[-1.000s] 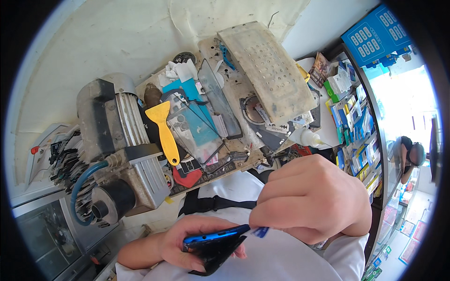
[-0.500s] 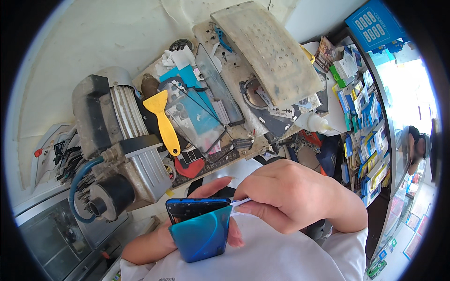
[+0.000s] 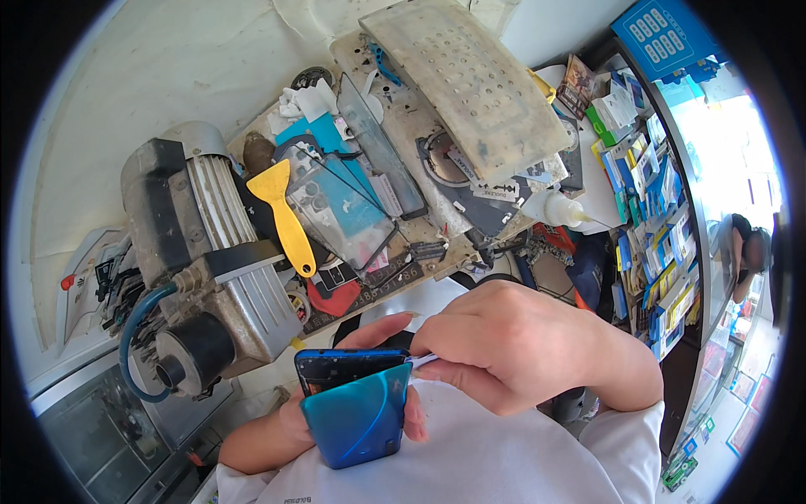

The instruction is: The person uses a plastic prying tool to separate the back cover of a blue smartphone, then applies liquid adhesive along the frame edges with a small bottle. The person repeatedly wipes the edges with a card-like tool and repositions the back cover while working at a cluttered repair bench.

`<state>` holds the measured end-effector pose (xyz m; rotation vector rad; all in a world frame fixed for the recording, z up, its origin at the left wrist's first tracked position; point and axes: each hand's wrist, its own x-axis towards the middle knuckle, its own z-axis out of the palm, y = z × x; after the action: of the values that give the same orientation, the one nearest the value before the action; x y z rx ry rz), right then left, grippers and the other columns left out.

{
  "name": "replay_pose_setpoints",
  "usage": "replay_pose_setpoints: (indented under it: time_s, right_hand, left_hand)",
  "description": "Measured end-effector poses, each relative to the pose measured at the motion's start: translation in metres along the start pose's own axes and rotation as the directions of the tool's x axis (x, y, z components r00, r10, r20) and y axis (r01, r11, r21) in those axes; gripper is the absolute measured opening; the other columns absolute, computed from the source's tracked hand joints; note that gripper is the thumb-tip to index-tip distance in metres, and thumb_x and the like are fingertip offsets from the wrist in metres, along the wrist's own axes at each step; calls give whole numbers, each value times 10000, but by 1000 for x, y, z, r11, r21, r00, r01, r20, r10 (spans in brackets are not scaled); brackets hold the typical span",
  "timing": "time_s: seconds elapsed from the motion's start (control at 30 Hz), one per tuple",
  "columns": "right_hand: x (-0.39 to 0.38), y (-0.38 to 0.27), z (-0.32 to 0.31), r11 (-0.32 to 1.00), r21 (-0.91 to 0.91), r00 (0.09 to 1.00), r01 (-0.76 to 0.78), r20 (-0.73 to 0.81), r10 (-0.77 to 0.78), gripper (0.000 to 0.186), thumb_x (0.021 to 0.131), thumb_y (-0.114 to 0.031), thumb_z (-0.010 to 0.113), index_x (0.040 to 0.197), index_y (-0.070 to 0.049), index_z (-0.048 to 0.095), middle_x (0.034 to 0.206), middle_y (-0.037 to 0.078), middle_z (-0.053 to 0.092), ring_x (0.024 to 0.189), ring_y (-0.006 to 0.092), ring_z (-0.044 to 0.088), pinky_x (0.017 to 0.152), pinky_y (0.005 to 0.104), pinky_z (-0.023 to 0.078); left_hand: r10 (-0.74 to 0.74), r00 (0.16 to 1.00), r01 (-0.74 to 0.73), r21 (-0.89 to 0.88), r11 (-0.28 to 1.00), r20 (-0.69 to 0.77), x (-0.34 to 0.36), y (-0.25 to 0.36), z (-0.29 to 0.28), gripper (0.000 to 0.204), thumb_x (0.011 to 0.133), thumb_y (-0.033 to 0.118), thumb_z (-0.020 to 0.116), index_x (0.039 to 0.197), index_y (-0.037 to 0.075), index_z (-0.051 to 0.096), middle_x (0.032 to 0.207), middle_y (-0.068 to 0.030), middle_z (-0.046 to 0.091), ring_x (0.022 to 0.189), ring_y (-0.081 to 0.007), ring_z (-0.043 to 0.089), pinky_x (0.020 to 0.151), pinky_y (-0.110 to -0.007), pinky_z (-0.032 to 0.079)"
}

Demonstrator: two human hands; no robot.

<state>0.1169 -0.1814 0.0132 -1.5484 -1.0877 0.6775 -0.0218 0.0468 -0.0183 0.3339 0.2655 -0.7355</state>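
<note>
In front of my chest, my left hand (image 3: 377,330) wraps behind a blue smartphone (image 3: 329,370) and holds it upright, with fingers showing on both sides. The phone's glossy blue-green back cover (image 3: 356,422) tilts away from the body at the top edge. Dark inner parts show in the gap. My right hand (image 3: 495,349) is closed, pinching a thin whitish strip (image 3: 426,360) between thumb and forefinger. The strip's tip meets the phone's upper right corner, where the cover and frame come together. What exactly the strip is cannot be made out.
A cluttered workbench lies ahead, with a yellow scraper (image 3: 287,225), loose phone covers (image 3: 344,214), a perforated beige panel (image 3: 474,88) and a white dropper bottle (image 3: 554,208). At left stands a pump motor (image 3: 210,252) with a blue hose. Small boxes (image 3: 651,244) fill a shelf at right.
The view has shifted slightly, moving the bench a little up and left in the picture. Both hands keep nearly the same grip on the phone and the strip.
</note>
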Motion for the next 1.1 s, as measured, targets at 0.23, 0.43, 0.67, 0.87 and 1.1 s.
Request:
replay_pose_setpoints:
  time_s: [0.23,0.43,0.67,0.87,1.1]
  right_hand:
    - [0,1,5,999,28,999,-29,-21,29,174,902,4,662,822,5,508,678,181,638,673,431,646,574,475,492]
    - [-3,-1,8,996,50,997,-71,1,71,172,905,12,650,811,3,506,670,174,642,674,431,645,574,472,484]
    - [-5,-1,12,992,60,994,-110,0,110,179,908,1,656,799,0,514,670,180,640,662,426,641,567,465,479]
    - [-8,0,13,993,47,994,-105,-10,106,176,907,0,659,789,-3,528,687,174,656,671,421,649,575,465,485]
    - [-3,0,13,981,170,994,-97,-28,103,92,897,-42,712,942,7,649,724,143,651,659,378,632,584,422,492]
  left_hand:
    - [-54,995,64,112,992,-83,-1,5,3,1285,795,700,768,1667,90,48,1131,-286,666,1030,-419,693,923,-528,552]
    - [-24,998,29,77,997,-63,-1,1,3,1352,745,723,799,1665,72,52,1271,-259,624,1058,-406,684,930,-545,551]
    - [-1,1000,1,-54,999,-5,-2,-4,-6,1366,735,693,829,1665,68,47,1325,-255,600,1084,-395,675,948,-577,544]
    - [27,999,-20,-152,988,45,1,-7,-8,1330,755,653,834,1663,62,63,1264,-268,630,1069,-406,685,951,-563,552]
    - [-13,1000,14,-155,988,5,-4,-7,-11,1224,801,627,801,1657,62,135,1254,-299,629,1083,-438,685,996,-570,538]
